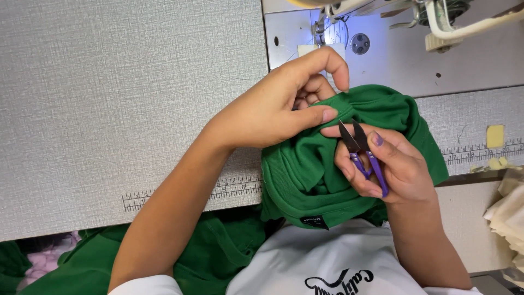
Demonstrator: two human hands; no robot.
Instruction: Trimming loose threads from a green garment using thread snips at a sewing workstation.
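The right hand [396,166] gripped a pair of purple-handled snips [364,153], thumb and fingers closed round the handles, the dark blades slightly parted and pointing up toward the left hand. The left hand [278,106] pinched a fold of green cloth [322,169] between thumb and curled fingers, the forefinger arched over the top; its thumb tip lay just beside the blade tips, almost touching them.

That closeness was the main hazard. If the snips closed a little to the left, they looked likely to nip the thumb rather than a thread. The blades also rested right against the bunched cloth, so a cut taken too deep could have sliced the fabric itself, and the folds hid what lay beneath the tips. Whatever was being trimmed was too small to make out. The pinch held only a small ridge of cloth, so a slip there would probably have let it shift under the blades.

The cloth sat between both hands, heaped at the near edge of the grey surface [109,109], its ribbed hem and a small dark label [315,221] hanging toward the person's white shirt [338,262]. More green cloth [82,262] lay lower left. A ruler strip [229,188] ran along the edge. Beyond the hands stood the sewing machine [436,22], its lamp lit, on a pale plate [393,60]. Cream pieces [510,213] were stacked at the right.
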